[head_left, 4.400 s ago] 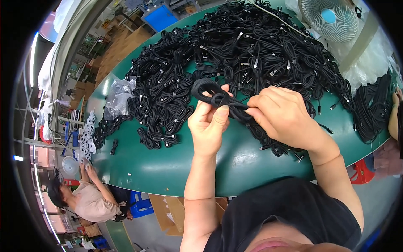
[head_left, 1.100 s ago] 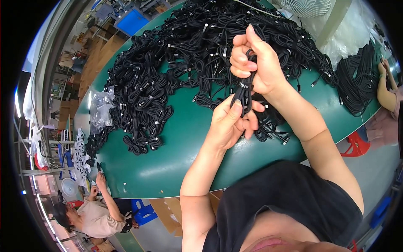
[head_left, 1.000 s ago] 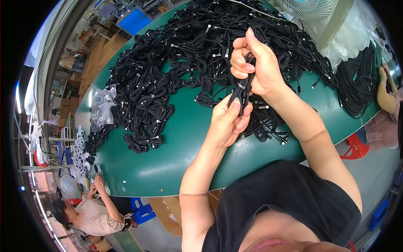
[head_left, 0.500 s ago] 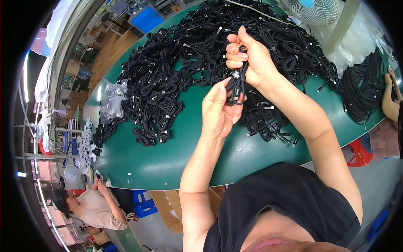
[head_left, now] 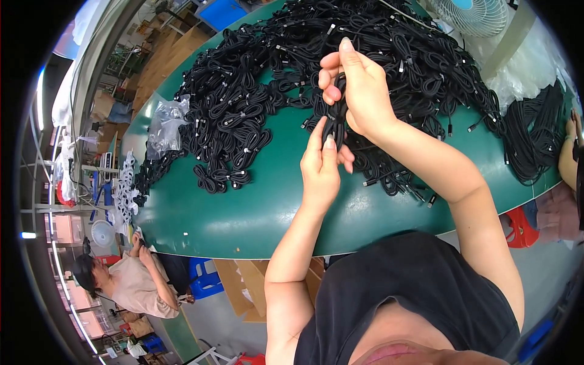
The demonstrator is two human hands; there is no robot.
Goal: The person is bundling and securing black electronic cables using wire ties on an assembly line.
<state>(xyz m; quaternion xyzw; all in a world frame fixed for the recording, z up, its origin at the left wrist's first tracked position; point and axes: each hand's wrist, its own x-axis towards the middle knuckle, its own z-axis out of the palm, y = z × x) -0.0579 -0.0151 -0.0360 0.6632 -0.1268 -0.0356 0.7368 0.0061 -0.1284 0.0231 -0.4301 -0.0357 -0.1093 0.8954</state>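
Grey floor (head_left: 544, 274), green table (head_left: 243, 219) — blue seat (head_left: 205, 280), red seat (head_left: 521, 229), bright strip lights (head_left: 40, 103) at left.

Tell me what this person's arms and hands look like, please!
The left arm and right arm are bare from elbow to wrist, no watch or bracelet showing. The left fingers and right fingers wear no gloves. The top is black.

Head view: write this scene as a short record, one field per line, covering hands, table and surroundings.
Left hand: holding the lower end of a black cable bundle
Right hand: fingers curled about the bundle's upper end
Table: green, bearing a large heap of black cables
Heap's left edge: clear plastic bag
Upper right: fan
Lower left: co-worker
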